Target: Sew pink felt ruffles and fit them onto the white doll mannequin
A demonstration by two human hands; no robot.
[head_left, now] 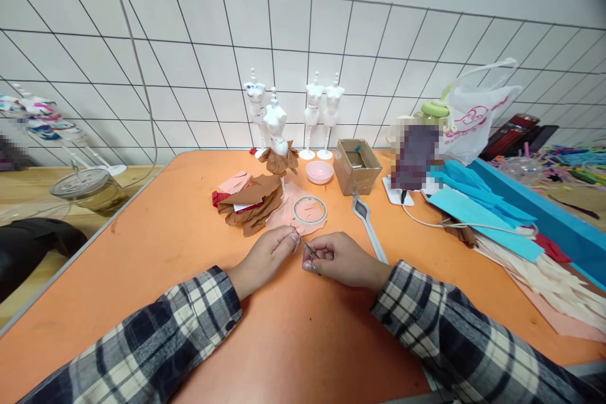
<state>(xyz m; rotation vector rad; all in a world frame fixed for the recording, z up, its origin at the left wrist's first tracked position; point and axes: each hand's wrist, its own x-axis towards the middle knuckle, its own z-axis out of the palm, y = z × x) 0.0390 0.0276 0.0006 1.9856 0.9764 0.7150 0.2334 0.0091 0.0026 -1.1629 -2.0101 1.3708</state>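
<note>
My right hand (337,259) is closed around the handles of a small pair of metal scissors (308,249), with the blades pointing up and left. The tip reaches the fingertips of my left hand (271,255), which are pinched together. Whatever lies between those left fingers is too small to make out. Just beyond both hands, a round ring like an embroidery hoop (310,221) rests on pink crepe paper (285,208). Left of it is a heap of brown crepe paper (255,199) with pink and red pieces.
Small white dress forms (314,104) stand by the tiled wall, one wearing a brown ruffled skirt (279,160). A pink bowl (319,172) and a cardboard box (356,167) are nearby. On the right lie a grey strap-like strip (372,230), a phone on a stand, a cable and blue paper (487,218).
</note>
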